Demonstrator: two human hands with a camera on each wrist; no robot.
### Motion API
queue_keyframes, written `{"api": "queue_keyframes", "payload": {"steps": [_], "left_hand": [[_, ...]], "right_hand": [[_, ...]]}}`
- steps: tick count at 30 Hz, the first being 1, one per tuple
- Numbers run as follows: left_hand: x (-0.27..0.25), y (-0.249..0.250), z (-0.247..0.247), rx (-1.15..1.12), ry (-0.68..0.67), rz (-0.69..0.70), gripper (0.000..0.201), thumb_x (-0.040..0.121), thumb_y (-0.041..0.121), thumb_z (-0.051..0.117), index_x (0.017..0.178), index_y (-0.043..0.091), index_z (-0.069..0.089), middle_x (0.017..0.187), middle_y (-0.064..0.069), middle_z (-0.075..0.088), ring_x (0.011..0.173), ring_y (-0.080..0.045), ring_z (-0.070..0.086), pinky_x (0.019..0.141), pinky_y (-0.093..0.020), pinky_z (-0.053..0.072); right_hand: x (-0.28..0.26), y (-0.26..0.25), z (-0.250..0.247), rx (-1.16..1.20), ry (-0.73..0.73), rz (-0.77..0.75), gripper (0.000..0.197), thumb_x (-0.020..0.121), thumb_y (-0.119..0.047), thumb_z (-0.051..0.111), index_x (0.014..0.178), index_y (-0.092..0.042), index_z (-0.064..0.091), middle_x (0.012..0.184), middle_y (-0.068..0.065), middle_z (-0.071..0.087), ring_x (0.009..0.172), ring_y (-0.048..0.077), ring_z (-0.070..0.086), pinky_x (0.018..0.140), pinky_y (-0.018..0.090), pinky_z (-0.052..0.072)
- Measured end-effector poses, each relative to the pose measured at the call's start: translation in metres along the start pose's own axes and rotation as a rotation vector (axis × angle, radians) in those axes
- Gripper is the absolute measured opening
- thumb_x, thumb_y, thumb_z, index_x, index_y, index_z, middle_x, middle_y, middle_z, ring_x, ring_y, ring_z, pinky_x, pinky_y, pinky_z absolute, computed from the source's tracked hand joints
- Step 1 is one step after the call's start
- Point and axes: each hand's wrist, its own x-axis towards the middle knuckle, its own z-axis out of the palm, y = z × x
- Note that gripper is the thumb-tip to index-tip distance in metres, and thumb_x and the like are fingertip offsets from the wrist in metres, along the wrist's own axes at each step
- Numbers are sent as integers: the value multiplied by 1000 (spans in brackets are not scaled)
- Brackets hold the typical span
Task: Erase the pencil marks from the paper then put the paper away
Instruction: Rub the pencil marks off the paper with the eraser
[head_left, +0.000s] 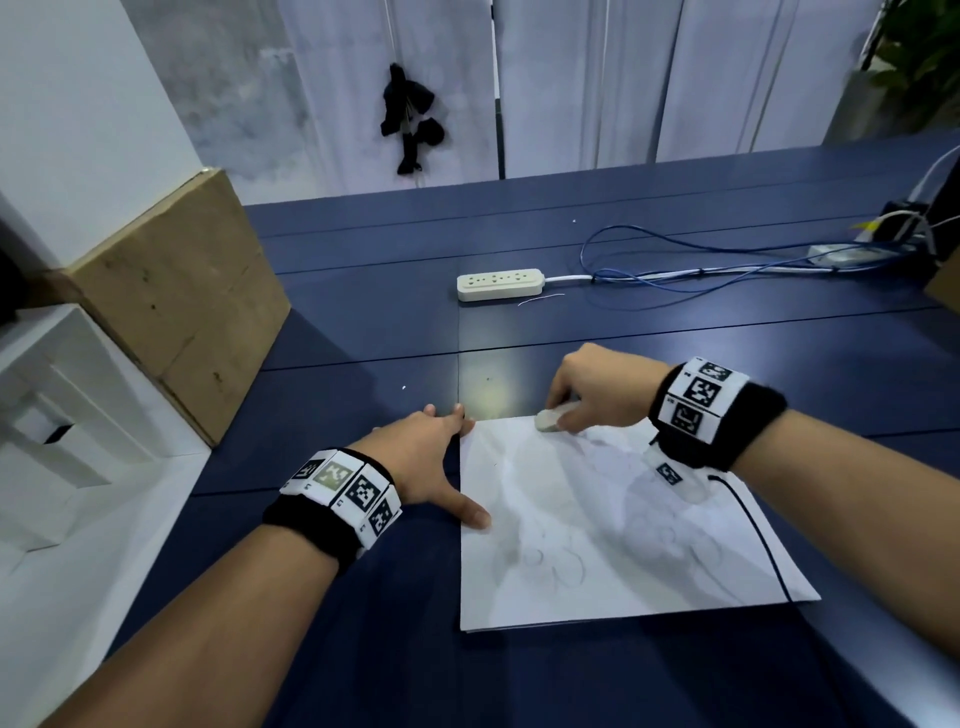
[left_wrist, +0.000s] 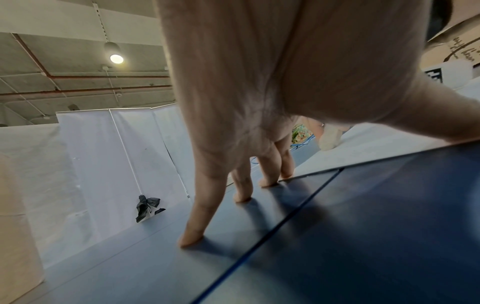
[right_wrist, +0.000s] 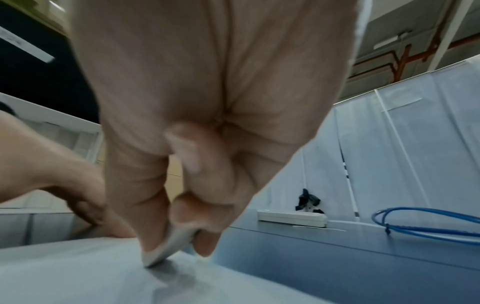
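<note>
A white sheet of paper (head_left: 597, 525) with faint pencil loops lies on the dark blue table (head_left: 363, 597) in front of me. My right hand (head_left: 587, 395) pinches a white eraser (head_left: 550, 420) and presses its tip on the paper's far edge; the right wrist view shows the eraser (right_wrist: 166, 248) between thumb and fingers, touching the paper (right_wrist: 78, 273). My left hand (head_left: 441, 452) is spread flat, thumb on the paper's left edge, fingertips (left_wrist: 191, 238) on the table by the paper's far left corner (left_wrist: 363, 148).
A white power strip (head_left: 500, 284) lies further back, with blue and white cables (head_left: 727, 265) running right. A cardboard box (head_left: 176, 301) and a white shelf unit (head_left: 57, 415) stand at the left. A black wrist cable (head_left: 763, 540) trails over the paper's right side.
</note>
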Motion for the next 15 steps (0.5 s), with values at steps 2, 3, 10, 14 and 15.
{"api": "queue_keyframes", "payload": {"steps": [2, 3, 10, 14, 15], "left_hand": [[0, 1, -1, 2, 5, 0, 148, 32, 91, 71, 157, 32, 17, 166, 7, 16, 154, -16, 5, 117, -53, 28], [0, 1, -1, 3, 3, 1, 146, 35, 89, 73, 157, 31, 17, 166, 8, 15, 154, -15, 5, 117, -53, 28], [-3, 3, -3, 5, -12, 1, 146, 36, 88, 74, 157, 31, 16, 166, 9, 14, 154, -15, 3, 118, -52, 29], [-3, 3, -3, 5, -8, 2, 142, 40, 85, 77, 157, 30, 17, 166, 11, 13, 154, -16, 4, 117, -53, 28], [-4, 4, -4, 8, -7, 5, 141, 41, 84, 77, 157, 31, 18, 166, 12, 11, 154, -16, 5, 117, -54, 28]], "right_hand": [[-10, -3, 4, 15, -98, -38, 39, 75, -60, 65, 90, -25, 75, 74, -9, 69, 70, 15, 61, 67, 29, 52], [-14, -5, 6, 28, -172, -54, 46, 68, -67, 61, 93, -31, 74, 77, -8, 72, 72, 14, 64, 68, 30, 54], [5, 6, 1, 1, 26, -5, 25, 83, -44, 70, 91, -22, 78, 79, -6, 73, 75, 18, 63, 67, 27, 50], [-15, 0, 7, 74, -144, -59, 44, 65, -64, 64, 95, -33, 75, 83, -9, 73, 73, 11, 65, 69, 28, 54], [-19, -2, 9, 85, -203, -68, 49, 60, -67, 61, 96, -36, 74, 82, -6, 74, 72, 14, 66, 68, 30, 56]]}}
